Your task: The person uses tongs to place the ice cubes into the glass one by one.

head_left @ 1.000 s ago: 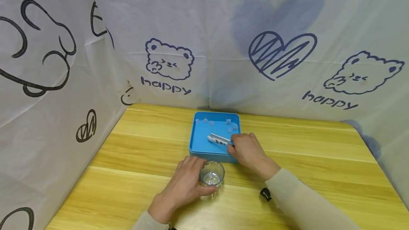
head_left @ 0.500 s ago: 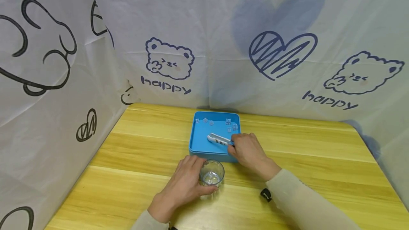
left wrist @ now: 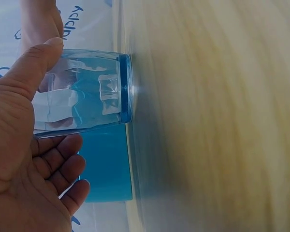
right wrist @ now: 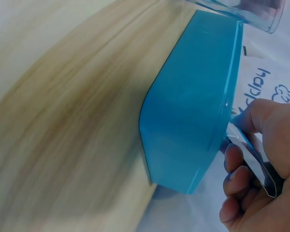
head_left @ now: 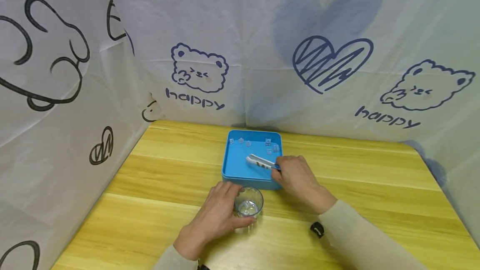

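Note:
My left hand holds a clear drinking glass upright on the table, thumb on the near side and fingers round the left. Small clear pieces like ice cubes show near the glass's bottom. Just behind it stands a shallow blue box. My right hand, at the box's right wall, grips a pair of tongs with white tips reaching over the box floor. In the right wrist view, thumb and fingers squeeze the tongs' metal arms. No cube shows between the tips.
Several small clear cubes lie in the box's back right, and a few more at the back left. The box sits near the wooden table's back edge, before a printed white cloth. A black clip-like object is beside my right sleeve.
My right hand has shifted slightly to the right with the tongs, whose tips moved a little right as well. My left hand and the glass have stayed in place.

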`<state>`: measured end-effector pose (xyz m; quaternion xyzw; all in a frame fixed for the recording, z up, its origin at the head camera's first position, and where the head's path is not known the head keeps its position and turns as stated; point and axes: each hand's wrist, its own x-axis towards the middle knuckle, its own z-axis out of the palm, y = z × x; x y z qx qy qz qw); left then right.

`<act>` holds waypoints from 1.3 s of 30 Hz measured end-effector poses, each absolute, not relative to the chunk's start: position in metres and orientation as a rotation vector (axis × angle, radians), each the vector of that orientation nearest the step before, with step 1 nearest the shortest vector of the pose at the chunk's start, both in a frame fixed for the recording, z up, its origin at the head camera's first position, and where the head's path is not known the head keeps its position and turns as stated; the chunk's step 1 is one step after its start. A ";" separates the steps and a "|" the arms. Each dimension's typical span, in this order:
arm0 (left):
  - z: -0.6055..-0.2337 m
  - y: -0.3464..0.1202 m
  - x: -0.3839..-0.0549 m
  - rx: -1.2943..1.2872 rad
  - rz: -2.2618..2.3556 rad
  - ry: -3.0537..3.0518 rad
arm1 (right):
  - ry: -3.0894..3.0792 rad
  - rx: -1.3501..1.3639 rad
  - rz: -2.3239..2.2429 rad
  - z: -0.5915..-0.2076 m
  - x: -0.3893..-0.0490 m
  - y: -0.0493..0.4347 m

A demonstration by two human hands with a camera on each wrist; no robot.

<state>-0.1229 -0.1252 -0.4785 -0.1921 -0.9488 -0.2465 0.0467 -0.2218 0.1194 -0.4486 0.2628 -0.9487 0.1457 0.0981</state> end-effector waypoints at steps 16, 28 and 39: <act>-0.480 -0.126 -0.123 -0.591 -0.745 -2.896 | -2.689 0.798 0.490 -0.424 -0.188 0.140; -0.481 -0.126 -0.123 -0.595 -0.745 -2.870 | -2.617 0.872 0.552 -0.405 -0.144 0.151; -0.481 -0.125 -0.123 -0.586 -0.755 -2.891 | -2.538 0.944 0.508 -0.410 -0.119 0.155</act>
